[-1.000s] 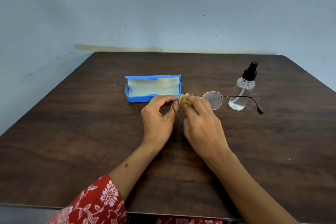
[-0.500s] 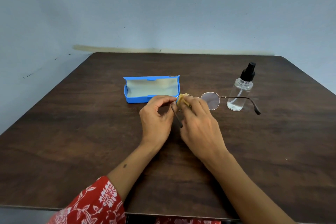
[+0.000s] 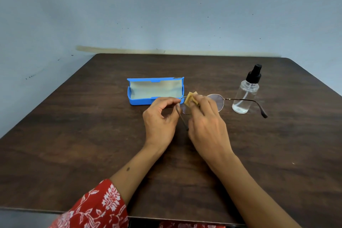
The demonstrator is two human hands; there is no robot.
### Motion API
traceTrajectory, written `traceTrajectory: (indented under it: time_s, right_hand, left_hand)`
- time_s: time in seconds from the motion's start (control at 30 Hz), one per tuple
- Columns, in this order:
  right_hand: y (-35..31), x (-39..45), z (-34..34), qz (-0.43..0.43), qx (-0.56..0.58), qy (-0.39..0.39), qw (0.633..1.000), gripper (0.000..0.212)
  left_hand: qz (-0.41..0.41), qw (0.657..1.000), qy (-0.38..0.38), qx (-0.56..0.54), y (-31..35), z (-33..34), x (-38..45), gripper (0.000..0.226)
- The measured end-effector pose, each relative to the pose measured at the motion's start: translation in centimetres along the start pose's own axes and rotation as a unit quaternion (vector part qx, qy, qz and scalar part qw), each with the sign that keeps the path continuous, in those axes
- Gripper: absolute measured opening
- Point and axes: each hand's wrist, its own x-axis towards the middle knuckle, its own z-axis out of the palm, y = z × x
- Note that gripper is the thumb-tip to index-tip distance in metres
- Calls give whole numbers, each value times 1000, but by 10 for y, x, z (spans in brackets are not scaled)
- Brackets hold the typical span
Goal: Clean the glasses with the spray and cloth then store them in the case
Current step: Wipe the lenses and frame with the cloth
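We are sitting at a dark wooden table [image 3: 74,144], looking down at our two bare hands working just above its middle. Our left hand [image 3: 161,116] is pinching the round wire-rimmed glasses [image 3: 215,101] at the left hinge, thumb and forefinger curled onto the frame, with the left temple arm folding down toward us between the hands. Our right hand [image 3: 207,122] is pinching a small folded yellow cleaning cloth [image 3: 190,99] and pressing it against the left lens. The right lens is showing uncovered beside our right fingers, and the right temple arm is stretching out to the right, passing in front of the spray bottle.

The clear spray bottle [image 3: 245,94] with a black pump top is standing upright near the right side of the table, just behind that temple arm. The blue glasses case [image 3: 137,101] is lying open behind our left hand, its pale lining facing us and nothing showing inside it.

We are judging that the wiping step is under way on the left lens. The next move is likely calling for shifting the cloth to the right lens while steadying the thin frame gently, then folding both arms and setting the glasses into the open case.
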Motion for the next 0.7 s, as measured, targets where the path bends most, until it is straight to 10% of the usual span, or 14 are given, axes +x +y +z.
traceTrajectory:
  time_s: [0.7]
  right_hand:
    - [-4,-3,1,-71,-7,-12,997,42]
  left_hand:
    - [13,1000,2,-3,1,-2,1,20]
